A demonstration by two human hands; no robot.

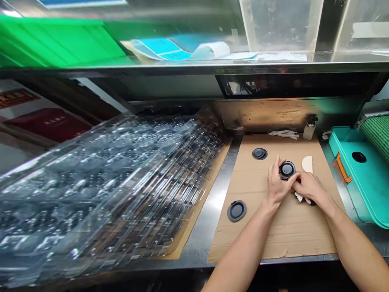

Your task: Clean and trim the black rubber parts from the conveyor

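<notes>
Your left hand has the glossy black round part gripped, its fingers curled closely around the left side and the thumb along the lower edge. That part sits right of centre in the frame, above the brown cardboard sheet. Its ringed face points up toward you; the outline is nearly circular, so you can make out no clear long axis. Your right hand has its fingers bent in beside your left thumb, at the part's lower right; you cannot tell how closely they grip or whether they have hold of anything. At lower centre-right, a dark grey oval disc lies flat, its long axis slanting gently up to the right. In the upper left, pale lettering on a dark red printed panel is too blurred to read, as is the print on the blue-and-white papers along the top
</notes>
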